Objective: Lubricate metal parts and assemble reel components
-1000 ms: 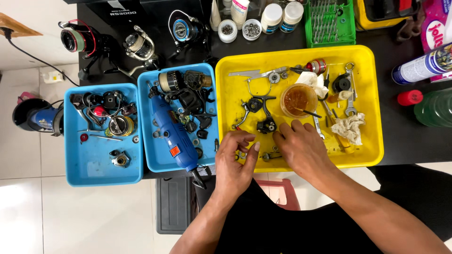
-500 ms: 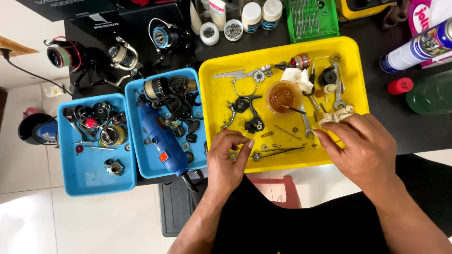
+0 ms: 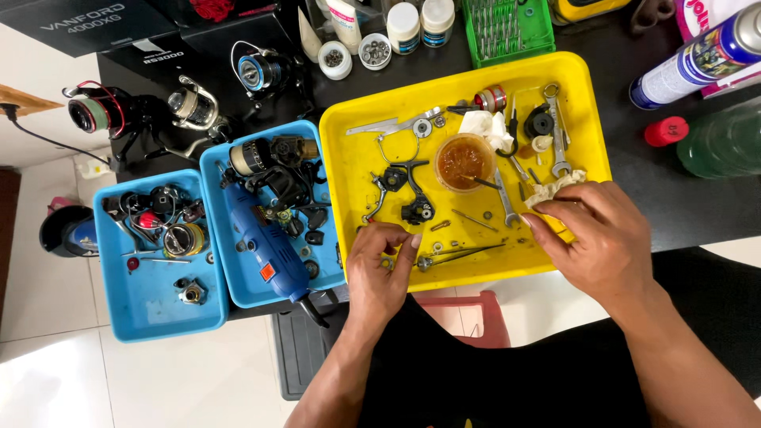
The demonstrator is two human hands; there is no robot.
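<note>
- Since half a second ago, the right hand (image 3: 606, 242) has slid further right along the near edge of the yellow plastic tray (image 3: 349, 170), and the left hand (image 3: 380, 273) has stayed at the tray's front lip.
- Left hand: fingers curled together, pinching a small metal part (image 3: 388, 262) at the tray's near rim; the part is mostly hidden by the fingertips.
- Right hand: fingers bent and closed on a crumpled pale cloth rag (image 3: 555, 189) at the tray's right side.
- Just beyond the left hand lie long metal tweezers (image 3: 460, 255) on the tray floor.
- Further in stand a black reel frame part (image 3: 408, 194) and a round amber cup of grease (image 3: 464, 161).
- To the left, on the black counter (image 3: 674, 198), sits a blue plastic bin (image 3: 238, 281) holding a blue rotary tool (image 3: 265, 242).
</note>
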